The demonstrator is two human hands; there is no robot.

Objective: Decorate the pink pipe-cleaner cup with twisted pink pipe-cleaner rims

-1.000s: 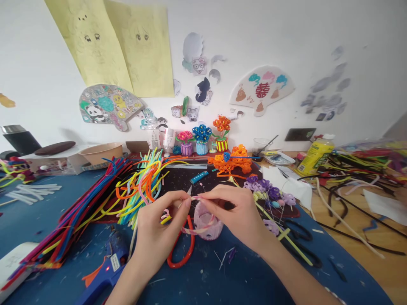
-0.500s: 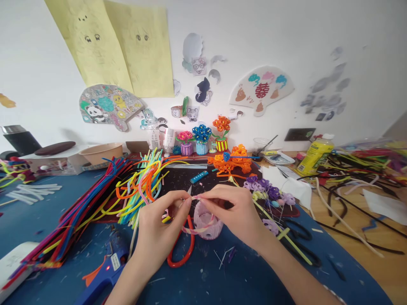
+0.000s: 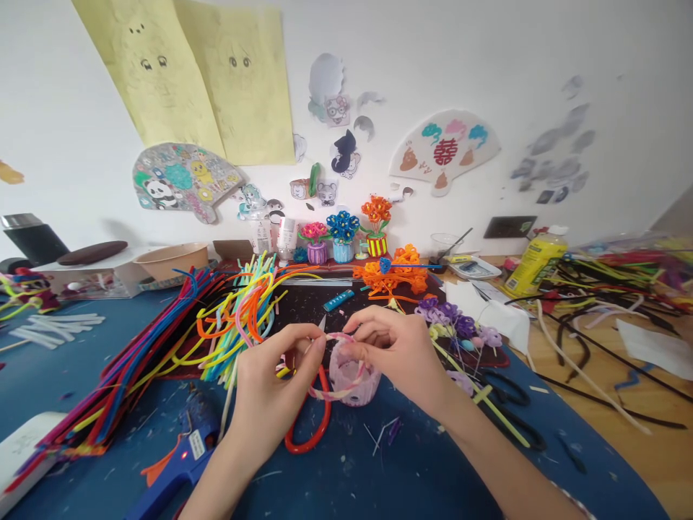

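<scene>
Pinching a pink twisted loop [image 3: 328,396] above the table [image 3: 411,466], the left hand [image 3: 279,375] has its fingertips together on the loop's left; the right hand [image 3: 394,355] sits opposite, fingers half curled, grip unclear, apparently to hold it round. Its opening faces the viewer, tilted, without a clear long axis. Behind stand a lilac cup [image 3: 368,391] and, farther, 3 potted flowers [image 3: 343,228].
</scene>
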